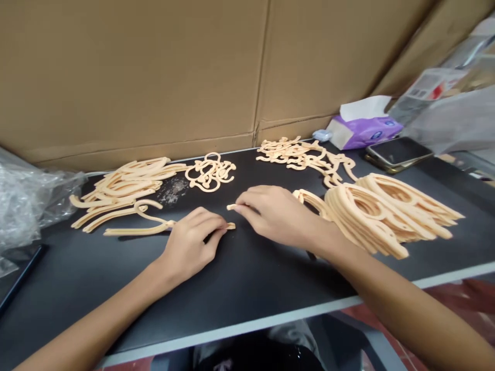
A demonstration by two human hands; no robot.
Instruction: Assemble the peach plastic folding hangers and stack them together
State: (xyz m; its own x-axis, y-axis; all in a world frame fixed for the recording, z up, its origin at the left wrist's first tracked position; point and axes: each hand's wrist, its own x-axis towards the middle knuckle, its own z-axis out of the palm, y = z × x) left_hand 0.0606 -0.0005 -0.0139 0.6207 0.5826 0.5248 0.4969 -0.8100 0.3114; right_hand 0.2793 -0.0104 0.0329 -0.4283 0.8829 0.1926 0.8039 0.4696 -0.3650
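My left hand [193, 239] rests on the black table [247, 278] with its fingers curled around a peach plastic hanger piece [143, 222] that stretches to the left. My right hand [270, 211] lies beside it, fingers pinched on a small peach plastic bit [231, 207]. Another short end of plastic [231, 225] pokes out between the two hands. A stack of curved peach hanger parts [386, 211] lies just right of my right wrist.
A pile of long peach pieces [124, 188] lies at the left, a small tangle of rings [211, 172] at the centre back, and more offcuts [301, 154] at the back right. A tissue pack [361, 129], a phone [398, 152], a plastic bag [27, 206] and cardboard walls [154, 77] surround the table.
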